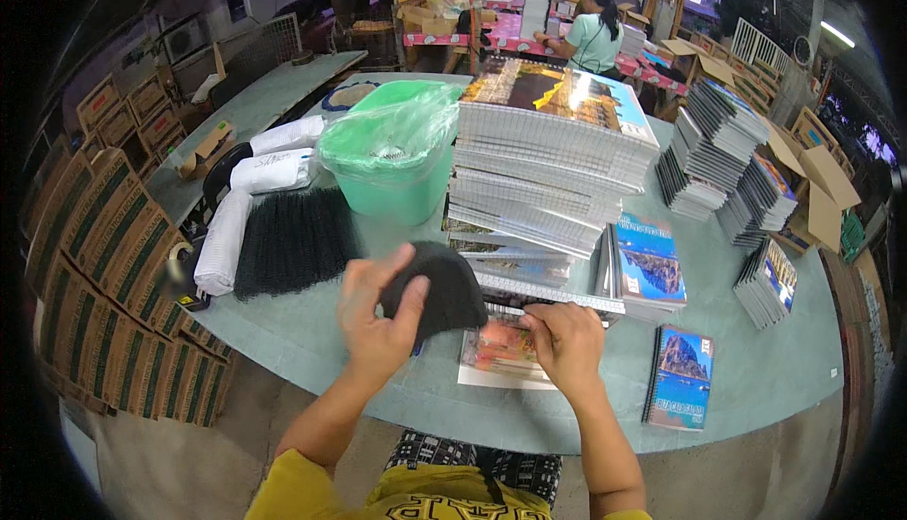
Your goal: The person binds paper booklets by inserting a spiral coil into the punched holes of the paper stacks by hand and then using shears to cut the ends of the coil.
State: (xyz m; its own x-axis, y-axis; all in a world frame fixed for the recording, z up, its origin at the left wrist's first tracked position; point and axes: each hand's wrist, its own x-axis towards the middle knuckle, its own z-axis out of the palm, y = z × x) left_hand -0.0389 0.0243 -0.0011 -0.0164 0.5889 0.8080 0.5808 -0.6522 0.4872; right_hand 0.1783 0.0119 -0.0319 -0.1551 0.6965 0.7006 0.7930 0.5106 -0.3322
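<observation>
My left hand [383, 307] is closed around a black, rounded, fan-shaped piece [436, 291], lifted above the table; its exact kind does not show. Below and right of it lies a printed sheet or booklet [505, 350] with a reddish picture and white border. My right hand [570, 340] has its fingers curled together at that booklet's upper right edge. Just behind, a tall stack of printed booklets [543, 142] rises, its lower part carrying a white perforated edge [557, 296]. Beside my left hand spreads a mass of black binding coils [293, 241].
A green bin [392, 189] with a plastic liner stands behind my left hand. White rolls [223, 241] and a tape dispenser [184, 274] sit left. Blue spiral notebooks [680, 378] lie right, with more stacks [713, 147] beyond. Cartons [113, 284] stand left. A person [590, 34] works farther back.
</observation>
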